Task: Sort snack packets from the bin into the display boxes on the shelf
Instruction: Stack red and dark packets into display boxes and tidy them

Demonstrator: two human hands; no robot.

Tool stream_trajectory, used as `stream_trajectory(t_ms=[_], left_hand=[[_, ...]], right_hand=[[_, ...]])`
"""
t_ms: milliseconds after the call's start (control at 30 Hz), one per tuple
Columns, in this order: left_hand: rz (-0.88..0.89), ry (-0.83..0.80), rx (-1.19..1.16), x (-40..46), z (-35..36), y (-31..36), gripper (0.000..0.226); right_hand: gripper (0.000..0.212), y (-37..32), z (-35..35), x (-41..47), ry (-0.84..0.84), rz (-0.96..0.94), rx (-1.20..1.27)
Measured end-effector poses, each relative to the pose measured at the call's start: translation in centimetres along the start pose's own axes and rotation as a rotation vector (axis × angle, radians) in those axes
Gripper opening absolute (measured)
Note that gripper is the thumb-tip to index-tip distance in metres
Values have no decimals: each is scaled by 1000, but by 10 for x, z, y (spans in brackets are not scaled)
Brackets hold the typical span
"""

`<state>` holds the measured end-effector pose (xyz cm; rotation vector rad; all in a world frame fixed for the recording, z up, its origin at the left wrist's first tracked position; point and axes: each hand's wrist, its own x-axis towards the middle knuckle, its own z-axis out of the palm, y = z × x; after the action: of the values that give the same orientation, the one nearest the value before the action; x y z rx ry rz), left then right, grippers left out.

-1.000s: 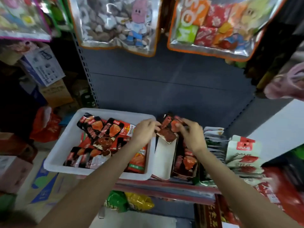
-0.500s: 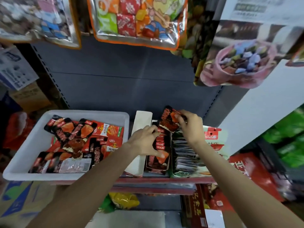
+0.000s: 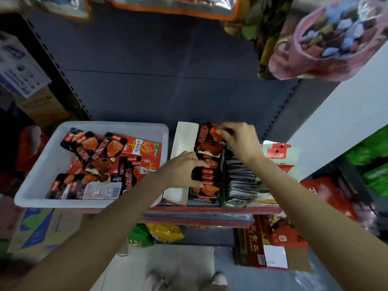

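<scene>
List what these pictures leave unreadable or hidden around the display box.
- Head view: packets in the box under the left hand are covered.
- Top edge of the held packet hidden by the right hand.
- Packet print in the bin: blurred.
- Hanging bags: cut off by the top edge.

A pale grey bin (image 3: 52,164) holds snack packets (image 3: 98,152) in black and red with orange picture panels; some are bright red-orange with white labels. The open display box (image 3: 206,183) shows the same black, red and orange packets. To its right, a box (image 3: 275,153) is white with a red logo, filled with grey-white packets (image 3: 241,175). The shelf (image 3: 210,211) has a red front edge and dark blue-grey back panel (image 3: 157,59).
</scene>
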<state>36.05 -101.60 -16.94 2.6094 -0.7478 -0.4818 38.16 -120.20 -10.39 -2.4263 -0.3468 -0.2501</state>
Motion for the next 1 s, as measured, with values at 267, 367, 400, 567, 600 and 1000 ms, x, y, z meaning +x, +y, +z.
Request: stream_trajectory(t_ms=[267, 367, 400, 567, 600, 1000], left_hand=[[-20, 42, -32, -6, -1, -1, 60], [-32, 48, -53, -7, -1, -1, 59], [-33, 51, -60, -7, 0, -1, 59], [-37, 58, -58, -8, 0, 0, 58], [-39, 57, -55, -9, 0, 0, 59], [-96, 94, -32, -10, 4, -2, 73]], right_hand=[[11, 8, 14, -1, -244, 133, -163], [12, 8, 8, 3, -309, 112, -268], [14, 6, 6, 4, -337, 103, -315], [16, -5, 4, 9, -450, 24, -496], [16, -5, 6, 10, -498, 9, -500], [30, 21, 55, 4, -592, 26, -396]])
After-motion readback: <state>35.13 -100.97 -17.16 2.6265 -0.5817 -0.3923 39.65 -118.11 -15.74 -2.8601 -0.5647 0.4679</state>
